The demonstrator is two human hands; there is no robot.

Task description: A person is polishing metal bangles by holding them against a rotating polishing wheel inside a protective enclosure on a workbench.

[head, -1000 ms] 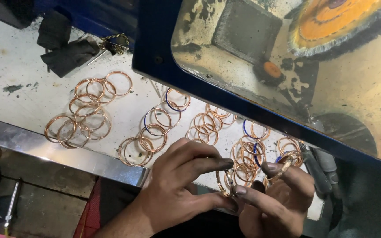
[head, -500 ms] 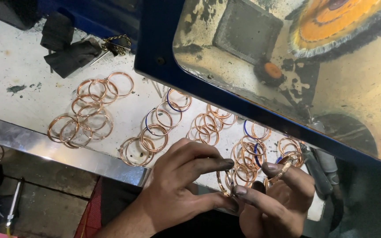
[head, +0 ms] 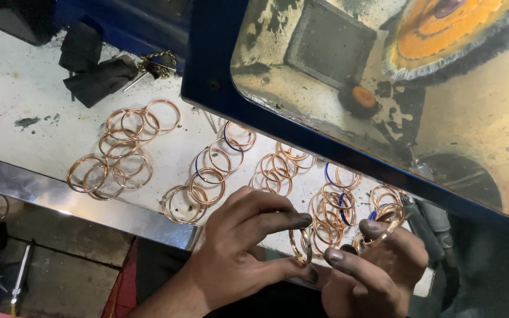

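At the bench edge, the left hand [head: 240, 247] pinches a copper ring [head: 300, 246] between thumb and forefinger while the right hand [head: 378, 268] grips a ring bunch [head: 384, 221], so the step looks like sorting, needing a steady pinch.

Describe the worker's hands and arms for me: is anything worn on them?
Both are bare: no gloves, sleeves, rings or watch in view. The left hand and right hand have dark grime on the fingertips and around the nails. Only a short stretch of bare left forearm shows.
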